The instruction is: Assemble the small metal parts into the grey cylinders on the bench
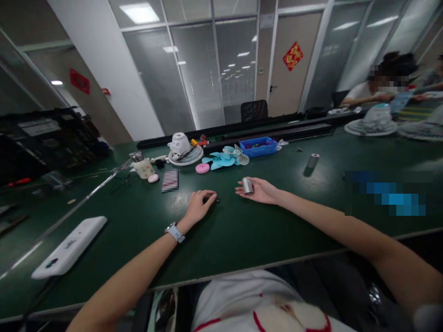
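Right hand (258, 189) | clasping silver cylinder (247, 185) | tilted, on the palm side

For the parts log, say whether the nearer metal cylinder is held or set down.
Held: fingers of the right hand show on one side of the metal cylinder, the palm on the other.

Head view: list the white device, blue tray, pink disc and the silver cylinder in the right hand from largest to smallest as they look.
1. White device, perhaps helped by nearness
2. Blue tray
3. Pink disc and silver cylinder in the right hand: too alike to rank
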Available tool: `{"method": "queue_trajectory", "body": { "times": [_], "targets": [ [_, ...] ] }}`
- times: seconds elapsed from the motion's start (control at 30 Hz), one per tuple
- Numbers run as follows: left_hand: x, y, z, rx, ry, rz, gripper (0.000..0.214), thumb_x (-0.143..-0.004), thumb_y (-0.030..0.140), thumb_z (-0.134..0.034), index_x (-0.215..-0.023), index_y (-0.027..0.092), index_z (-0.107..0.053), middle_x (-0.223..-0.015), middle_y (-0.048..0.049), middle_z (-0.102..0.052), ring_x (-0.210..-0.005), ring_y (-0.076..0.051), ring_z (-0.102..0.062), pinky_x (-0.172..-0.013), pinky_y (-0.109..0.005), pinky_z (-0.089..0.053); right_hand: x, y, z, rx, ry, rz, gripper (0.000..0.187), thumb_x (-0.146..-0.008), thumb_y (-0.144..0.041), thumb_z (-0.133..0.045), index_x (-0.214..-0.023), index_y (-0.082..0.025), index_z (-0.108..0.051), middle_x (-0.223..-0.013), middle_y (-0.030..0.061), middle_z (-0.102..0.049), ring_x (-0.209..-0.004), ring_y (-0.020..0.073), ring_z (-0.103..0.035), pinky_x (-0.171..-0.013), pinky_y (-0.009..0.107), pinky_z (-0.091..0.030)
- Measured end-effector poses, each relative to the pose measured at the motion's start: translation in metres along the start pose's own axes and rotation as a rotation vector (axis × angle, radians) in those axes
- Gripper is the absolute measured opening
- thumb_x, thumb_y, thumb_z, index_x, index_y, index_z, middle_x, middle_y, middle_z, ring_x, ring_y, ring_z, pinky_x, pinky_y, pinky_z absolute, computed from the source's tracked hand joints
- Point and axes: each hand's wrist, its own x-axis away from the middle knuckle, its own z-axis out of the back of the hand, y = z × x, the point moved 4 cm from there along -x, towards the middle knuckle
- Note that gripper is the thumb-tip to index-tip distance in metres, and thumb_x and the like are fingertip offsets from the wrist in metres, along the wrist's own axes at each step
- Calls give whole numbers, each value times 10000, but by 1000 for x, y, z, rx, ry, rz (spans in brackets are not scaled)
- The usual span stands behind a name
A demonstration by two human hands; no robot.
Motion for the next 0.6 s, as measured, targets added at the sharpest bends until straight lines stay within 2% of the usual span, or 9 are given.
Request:
{"method": "queue_trajectory", "body": {
  "times": [0.23,0.47,0.6],
  "targets": [
    [0,3,1,-6,-10,-15,335,-935,457,-521,-1077,215,-704,-984,-68,-722,-922,-225,-617,-888,-398,-430,-6,1,6,4,-74,26,265,-972,-249,-483,-1182,-90,-512,-1089,193,-676,-997,222,-704,-827,350,-606],
    [-4,-6,-2,8,0,-29,351,-946,458,-497,-1087,199,-687,-964,-76,-720,-886,-224,-621,-879,-396,-424,-5,0,5,19,-68,36,183,-966,-236,-491,-1096,-112,-528,-1031,163,-681,-976,225,-706,-781,337,-617],
    [-4,-6,-2,6,8,-20,342,-959,434,-477,-1095,191,-676,-969,-79,-714,-898,-222,-617,-888,-397,-427,-4,-1,6,6,-48,27,211,-964,-241,-484,-1118,-103,-527,-1023,169,-675,-997,238,-697,-788,341,-621]
  ]
}}
